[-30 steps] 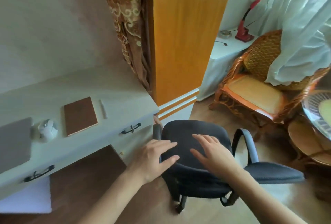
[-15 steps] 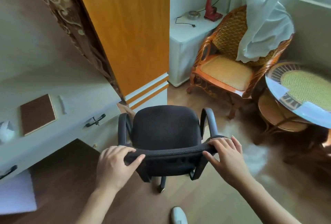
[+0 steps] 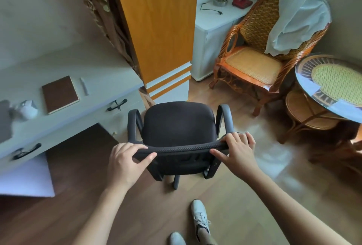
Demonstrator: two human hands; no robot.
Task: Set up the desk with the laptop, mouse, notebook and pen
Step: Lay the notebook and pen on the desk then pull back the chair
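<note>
On the pale desk (image 3: 101, 72) at the left lie a brown notebook (image 3: 59, 93), a white pen (image 3: 84, 86) to its right, a white mouse (image 3: 27, 108) to its left, and the grey corner of a laptop (image 3: 4, 121) at the frame's edge. A black office chair (image 3: 179, 121) stands in front of me, to the right of the desk. My left hand (image 3: 127, 161) grips the left end of the chair's backrest top. My right hand (image 3: 236, 153) grips its right end, fingers over the top and thumb underneath.
An orange wardrobe (image 3: 158, 23) stands behind the chair. A rattan armchair (image 3: 252, 62) and a round glass-topped rattan table (image 3: 333, 86) fill the right side. A white cabinet (image 3: 213, 23) carries a red lamp. My shoes (image 3: 199, 219) stand on the wooden floor.
I have stepped behind the chair and both hands went from its seat to gripping the backrest top. The chair now sits a little farther from the desk.
</note>
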